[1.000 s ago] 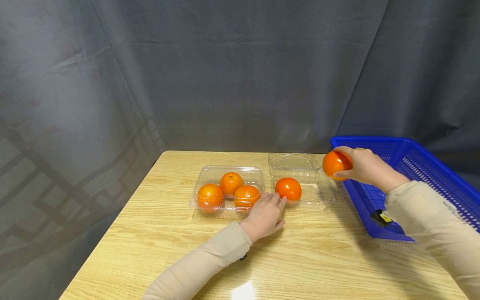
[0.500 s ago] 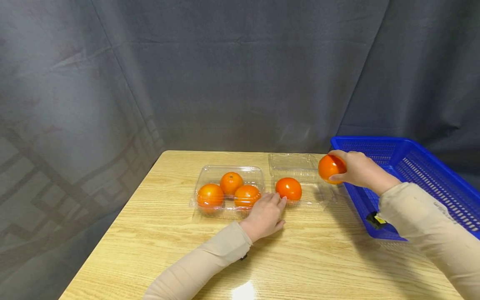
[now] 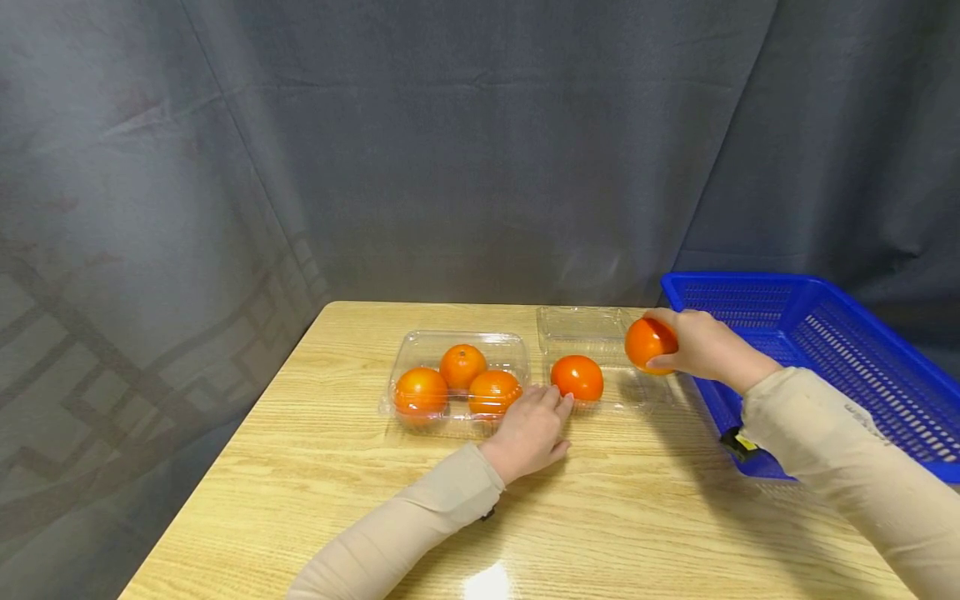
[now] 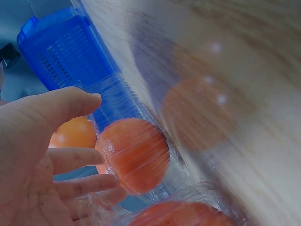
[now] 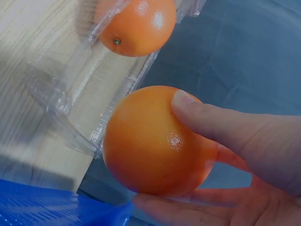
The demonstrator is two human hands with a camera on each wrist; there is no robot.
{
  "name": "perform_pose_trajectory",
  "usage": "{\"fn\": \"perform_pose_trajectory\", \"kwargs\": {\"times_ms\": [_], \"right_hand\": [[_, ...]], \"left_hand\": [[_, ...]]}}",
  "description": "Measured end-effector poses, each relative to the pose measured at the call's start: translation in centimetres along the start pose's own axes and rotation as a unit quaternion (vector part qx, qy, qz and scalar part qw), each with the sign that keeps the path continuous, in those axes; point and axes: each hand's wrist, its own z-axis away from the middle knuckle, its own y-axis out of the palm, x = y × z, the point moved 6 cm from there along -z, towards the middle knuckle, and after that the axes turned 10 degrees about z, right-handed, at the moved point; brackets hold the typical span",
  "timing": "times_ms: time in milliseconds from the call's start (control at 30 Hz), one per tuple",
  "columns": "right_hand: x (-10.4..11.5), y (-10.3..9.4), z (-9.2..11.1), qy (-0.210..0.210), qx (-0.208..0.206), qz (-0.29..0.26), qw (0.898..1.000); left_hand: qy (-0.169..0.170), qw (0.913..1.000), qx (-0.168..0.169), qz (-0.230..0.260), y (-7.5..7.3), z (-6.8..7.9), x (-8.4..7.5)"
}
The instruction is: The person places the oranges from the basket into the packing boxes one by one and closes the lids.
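My right hand (image 3: 708,350) grips an orange (image 5: 150,141) between thumb and fingers, above the right end of a clear plastic clamshell box (image 3: 621,392) in the head view. The box's lid (image 3: 581,323) is folded back behind it. Another orange (image 3: 577,377) lies in the left part of that box. Beside its front left corner rests my left hand (image 3: 528,433), with fingertips at the near rim. In the left wrist view, the left hand's fingers (image 4: 77,160) are extended and loosely spread, holding nothing.
Left of my left hand, a second clear box (image 3: 465,337) contains 3 oranges. A blue perforated basket (image 3: 720,404) stands at the right under my right forearm. The wooden table (image 3: 300,467) ends before a grey curtain (image 3: 480,167).
My right hand has carried its orange leftward and slightly down, from the basket's edge to over the box. My left hand has stayed in place.
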Motion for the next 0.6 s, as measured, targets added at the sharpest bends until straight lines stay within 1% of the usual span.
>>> {"fn": "perform_pose_trajectory", "kwargs": {"times_ms": [333,600], "right_hand": [[0.6,1.2,-0.3,0.0,0.021,-0.007,1.0],[1.2,2.0,-0.4,-0.001,0.033,-0.01,0.999]], "left_hand": [[0.002,1.0,-0.001,-0.001,-0.1,0.0,0.0],[-0.002,1.0,0.006,0.006,0.0,0.0,0.0]]}}
